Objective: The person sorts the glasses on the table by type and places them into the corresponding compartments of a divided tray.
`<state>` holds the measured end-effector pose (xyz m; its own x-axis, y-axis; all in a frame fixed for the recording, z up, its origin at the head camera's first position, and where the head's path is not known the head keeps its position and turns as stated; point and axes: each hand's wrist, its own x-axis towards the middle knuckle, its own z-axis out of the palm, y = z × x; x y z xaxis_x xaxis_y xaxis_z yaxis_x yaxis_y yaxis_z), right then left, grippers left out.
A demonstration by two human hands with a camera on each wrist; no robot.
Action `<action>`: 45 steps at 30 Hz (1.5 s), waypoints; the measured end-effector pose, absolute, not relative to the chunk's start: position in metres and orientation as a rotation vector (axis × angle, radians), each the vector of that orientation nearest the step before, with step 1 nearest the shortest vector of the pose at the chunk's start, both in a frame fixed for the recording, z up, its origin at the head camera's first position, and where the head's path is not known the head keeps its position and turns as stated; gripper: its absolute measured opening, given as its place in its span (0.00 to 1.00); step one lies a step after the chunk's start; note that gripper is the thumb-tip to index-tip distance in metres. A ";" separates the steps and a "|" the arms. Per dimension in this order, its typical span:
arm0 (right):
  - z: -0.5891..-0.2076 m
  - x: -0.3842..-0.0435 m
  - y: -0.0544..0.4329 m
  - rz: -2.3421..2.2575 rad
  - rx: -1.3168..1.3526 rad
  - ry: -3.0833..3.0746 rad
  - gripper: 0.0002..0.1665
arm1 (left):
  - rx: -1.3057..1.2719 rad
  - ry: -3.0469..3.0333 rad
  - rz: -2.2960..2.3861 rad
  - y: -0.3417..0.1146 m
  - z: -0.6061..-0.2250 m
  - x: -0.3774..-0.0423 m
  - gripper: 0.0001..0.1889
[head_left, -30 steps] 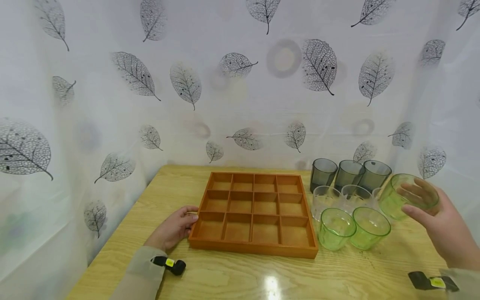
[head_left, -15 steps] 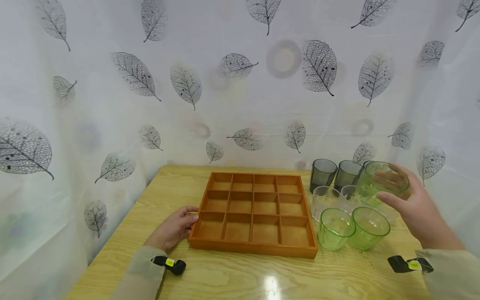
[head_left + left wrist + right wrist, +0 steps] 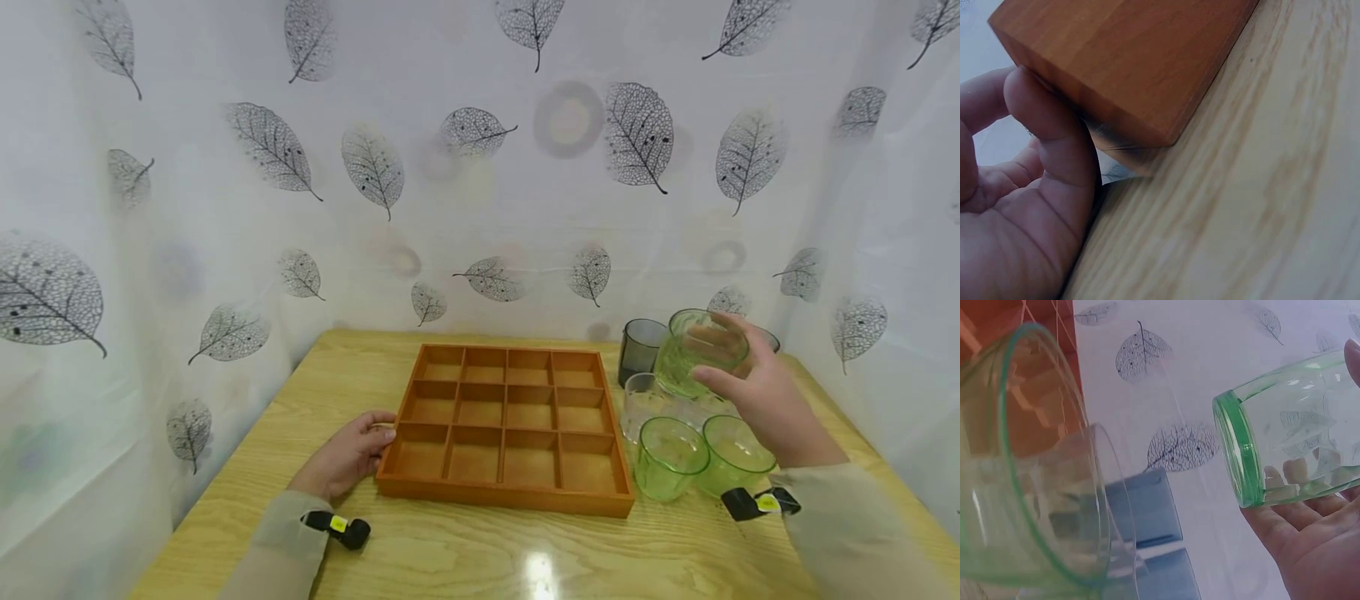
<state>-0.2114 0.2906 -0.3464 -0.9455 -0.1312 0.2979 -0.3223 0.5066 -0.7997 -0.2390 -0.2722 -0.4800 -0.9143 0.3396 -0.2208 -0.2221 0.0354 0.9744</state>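
Note:
My right hand (image 3: 780,408) holds a green transparent glass (image 3: 686,371) up above the other glasses. In the right wrist view the fingers and thumb lie around the sides of this held glass (image 3: 1297,434). My left hand (image 3: 347,457) grips the left edge of a wooden compartment tray (image 3: 510,495), its fingertips at the side wall. In the left wrist view a curled finger (image 3: 1035,103) presses at the tray's corner (image 3: 1122,75). Every compartment of the tray is bare. Two more green glasses, a left one (image 3: 670,471) and a right one (image 3: 727,468), stand right of the tray.
Behind the standing green glasses are clear glasses (image 3: 636,412), partly hidden by the held one. Dark grey glasses (image 3: 637,354) stand at the back right, also partly covered. A leaf-patterned curtain (image 3: 480,208) hangs behind and beside the wooden table (image 3: 450,550).
My right hand has carried the green glass leftward and slightly up, from the right side to over the clear and grey glasses. The left hand and the tray have stayed in place.

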 end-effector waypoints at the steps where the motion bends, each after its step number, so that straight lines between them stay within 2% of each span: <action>1: -0.345 -0.213 0.287 1.444 0.392 -2.546 0.47 | 0.117 1.927 1.935 -0.272 -0.480 -0.239 0.28; 18: -0.325 -0.244 0.228 1.679 0.552 -2.464 0.48 | 0.110 1.916 1.948 -0.271 -0.476 -0.239 0.28; 30: -0.333 -0.271 0.185 1.864 0.629 -2.372 0.50 | 0.113 1.931 1.934 -0.273 -0.481 -0.241 0.29; 45: -0.348 -0.311 0.129 1.927 0.649 -2.345 0.51 | 0.116 1.915 1.951 -0.271 -0.478 -0.240 0.25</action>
